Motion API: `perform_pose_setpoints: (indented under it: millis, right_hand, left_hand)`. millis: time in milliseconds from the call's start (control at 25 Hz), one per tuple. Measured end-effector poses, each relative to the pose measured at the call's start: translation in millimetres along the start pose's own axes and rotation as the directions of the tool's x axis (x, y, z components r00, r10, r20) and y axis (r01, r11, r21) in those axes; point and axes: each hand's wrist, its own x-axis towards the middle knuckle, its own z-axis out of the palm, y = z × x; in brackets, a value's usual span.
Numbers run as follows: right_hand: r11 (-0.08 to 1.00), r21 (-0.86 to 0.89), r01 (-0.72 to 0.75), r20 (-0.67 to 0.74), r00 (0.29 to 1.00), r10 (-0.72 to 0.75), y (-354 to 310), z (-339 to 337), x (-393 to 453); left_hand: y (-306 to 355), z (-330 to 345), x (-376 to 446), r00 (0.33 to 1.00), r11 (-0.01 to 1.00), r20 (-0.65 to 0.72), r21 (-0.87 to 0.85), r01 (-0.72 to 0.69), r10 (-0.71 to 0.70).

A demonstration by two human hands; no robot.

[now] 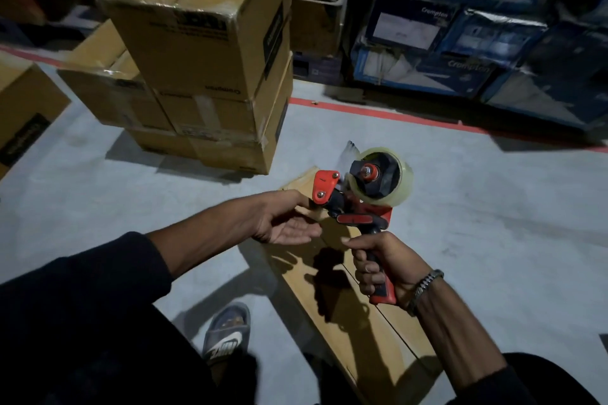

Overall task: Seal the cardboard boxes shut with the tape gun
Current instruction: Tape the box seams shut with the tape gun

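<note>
Above the near box [345, 312], the right hand [381, 270] grips the tape gun [362, 204]; the left hand [283, 223], fingers relaxed, touches its nose, likely freeing the tape end before taping the seam.

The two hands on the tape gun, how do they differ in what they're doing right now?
The right hand has its fingers wrapped round the handle of the tape gun, while the left hand lies palm up with its fingers relaxed, reaching the gun's red front end. The right wrist carries a metal bracelet; the left wrist is bare. Both hands are held above the flat cardboard box on the floor.
</note>
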Motion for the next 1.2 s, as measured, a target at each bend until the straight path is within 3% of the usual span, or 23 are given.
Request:
perform_pose_setpoints:
  millis: [280,560,680,840,920,1200]
  right_hand:
    - [0.998,-0.057,-0.025,-0.077,0.997,0.021,2,-5,7]
    - [0.972,-0.201,0.122,-0.219,0.962,-0.166,4,14,42]
    - [0.923,-0.373,0.099,-0.228,0.954,-0.195,14,9,44]
    - [0.833,-0.55,0.064,-0.289,0.921,-0.261,29,-9,68]
    - [0.776,-0.63,0.017,-0.323,0.903,-0.282,34,-13,79]
    - [0.736,-0.675,-0.057,-0.357,0.898,-0.258,45,-17,114]
  left_hand:
    - [37,-11,34,0.996,0.97,-0.062,0.239,-0.05,0.066]
    - [81,-63,60,0.97,0.946,-0.128,0.277,-0.167,0.209]
    - [91,-113,62,0.961,0.948,-0.109,0.223,-0.227,0.256]
    - [93,-142,84,0.906,0.876,-0.153,0.359,-0.321,0.394]
    - [90,-138,99,0.881,0.819,-0.102,0.43,-0.379,0.461]
    - [74,-135,141,0.849,0.797,-0.195,0.494,-0.347,0.491]
